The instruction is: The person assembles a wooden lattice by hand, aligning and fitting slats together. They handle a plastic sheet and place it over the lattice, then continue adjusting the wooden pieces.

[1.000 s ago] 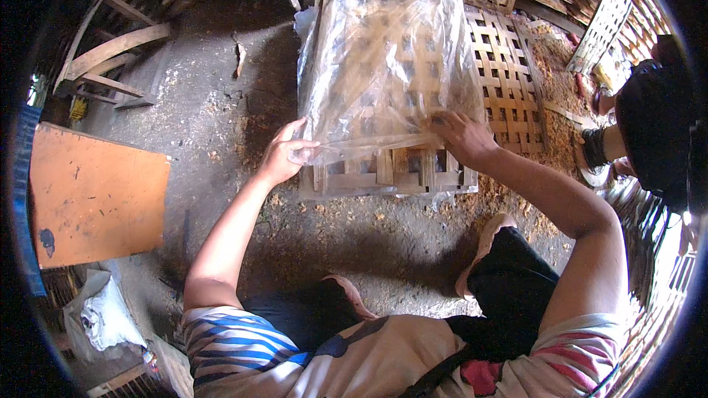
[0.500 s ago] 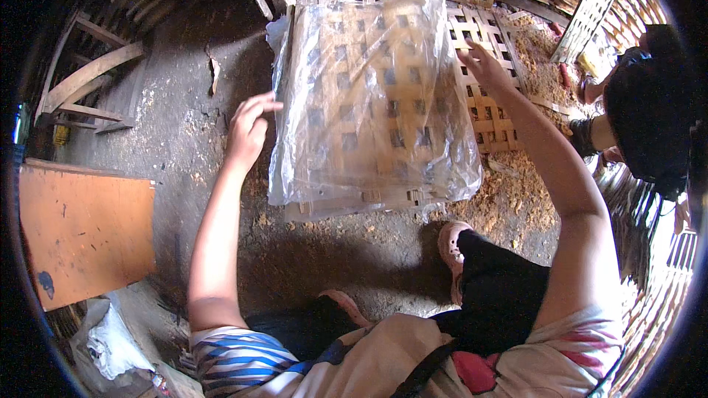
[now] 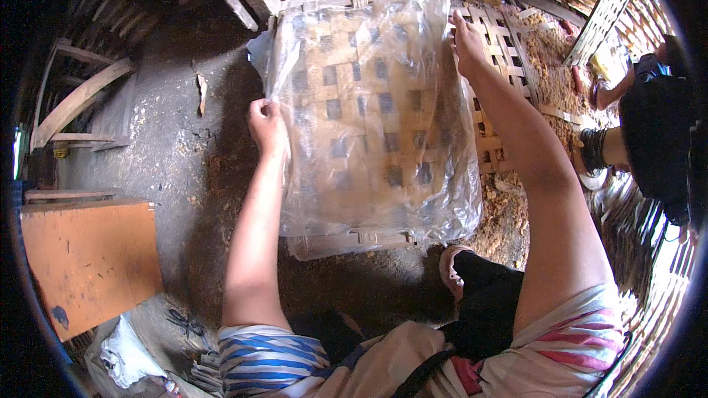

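Left of the left fingers lies an orange board (image 3: 92, 258). The left hand (image 3: 268, 127) has curled fingers pinching the left edge of a clear plastic sheet (image 3: 313, 184). The sheet lies between both hands' fingers, over a woven slat tray (image 3: 350, 121). The right hand (image 3: 468, 46) extends its fingers at the sheet's upper right edge; whether they pinch it cannot be told. Just right of them lies a lattice panel (image 3: 503, 48).

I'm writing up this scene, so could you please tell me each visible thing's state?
Plastic sheet: spread out, wrinkled
Woven panel: lying flat, mostly covered
Left hand: closed at sheet's left edge
Right hand: at sheet's right edge, grip unclear
Orange board: scuffed, stained
Floor: littered
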